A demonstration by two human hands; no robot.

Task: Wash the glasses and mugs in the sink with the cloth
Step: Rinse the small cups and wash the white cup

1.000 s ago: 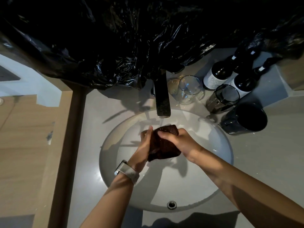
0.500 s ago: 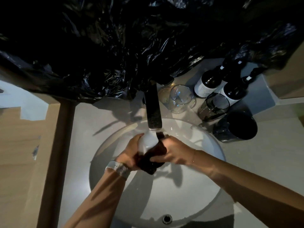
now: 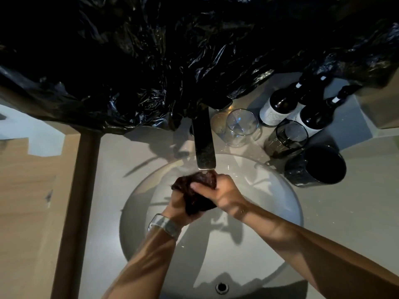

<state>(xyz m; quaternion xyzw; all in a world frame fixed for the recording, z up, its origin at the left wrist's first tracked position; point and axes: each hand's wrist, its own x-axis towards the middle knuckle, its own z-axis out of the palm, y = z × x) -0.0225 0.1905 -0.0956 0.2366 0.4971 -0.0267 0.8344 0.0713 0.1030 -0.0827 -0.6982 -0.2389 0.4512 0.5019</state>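
A dark brown cloth (image 3: 194, 197) is bunched between both hands over the white round sink (image 3: 269, 201), right under the spout of the dark faucet (image 3: 204, 143). My left hand (image 3: 179, 209), with a watch on the wrist, grips the cloth from below. My right hand (image 3: 222, 190) grips it from the right, fingers curled over the top. Whether anything is wrapped inside the cloth is hidden. On the counter at the back right stand a clear glass (image 3: 241, 126), a smoky glass (image 3: 287, 139) and a dark mug (image 3: 319, 167).
Dark bottles (image 3: 278, 108) with white labels stand behind the glasses. Crumpled black plastic sheeting (image 3: 172, 61) hangs over the back of the counter and the faucet base. A wooden panel (image 3: 28, 201) borders the counter on the left. A small metal opening (image 3: 221, 287) sits at the sink's near rim.
Both hands have shifted up under the spout and squeezed the cloth into a tighter bunch. The pale patch seen between the hands half a second ago no longer shows.
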